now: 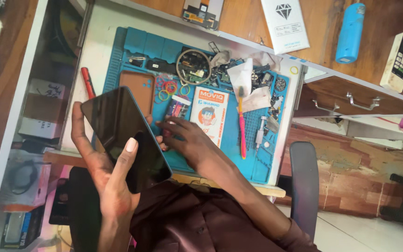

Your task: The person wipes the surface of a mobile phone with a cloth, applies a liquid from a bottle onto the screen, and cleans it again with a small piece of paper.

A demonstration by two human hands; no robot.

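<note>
Nearest us, our left hand (103, 172) holds the dark glossy phone (124, 137) edge-to-edge, thumb across its glass—thin, stiff, slick, likely fragile, best gripped by its rims—while beyond that grip our right hand (183, 137) pinches a small item, unclear, over the blue mat (267, 163).

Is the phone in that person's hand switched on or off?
It looks off: the phone held in the left hand has a wholly dark screen.

Even, bright daylight fills the scene, with soft, faint shadows under the clutter on the blue rubber work mat (257, 158). The glossy black phone screen (124, 135) carries a dull sheen without hard glare. Focus is fairly sharp centrally; wide-angle distortion bends lines towards the edges.
</note>
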